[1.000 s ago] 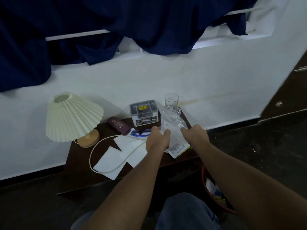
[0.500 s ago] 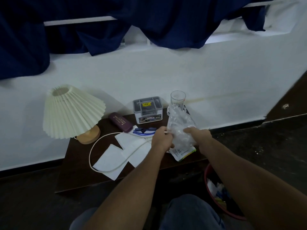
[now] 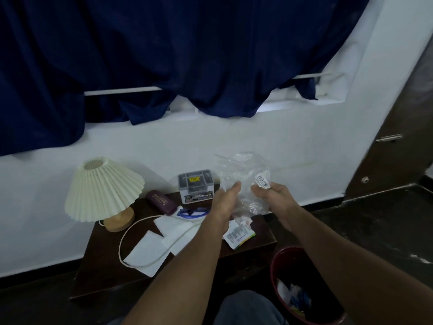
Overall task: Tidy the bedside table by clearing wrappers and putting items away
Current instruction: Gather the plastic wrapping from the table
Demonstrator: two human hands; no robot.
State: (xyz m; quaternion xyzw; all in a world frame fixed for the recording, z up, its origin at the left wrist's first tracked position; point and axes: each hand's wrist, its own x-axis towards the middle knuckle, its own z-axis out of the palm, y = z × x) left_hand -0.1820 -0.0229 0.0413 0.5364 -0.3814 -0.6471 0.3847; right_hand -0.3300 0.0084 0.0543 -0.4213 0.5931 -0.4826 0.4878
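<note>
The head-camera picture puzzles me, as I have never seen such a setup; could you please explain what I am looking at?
There is no machine here. A person wears one wide-angle camera on the head, looking forward and down, so the two bare arms reaching in are their own. The right hand pinches a crumpled clear plastic bag near its barcode label and holds it above the table. The left hand lies against the bag with fingers fairly straight. On the dark bedside table stand a pleated lamp and a grey box. A dark glasses case, blue glasses, white papers, a white cord and a printed wrapper lie around them. A red bin with rubbish inside stands on the floor at the right.
</note>
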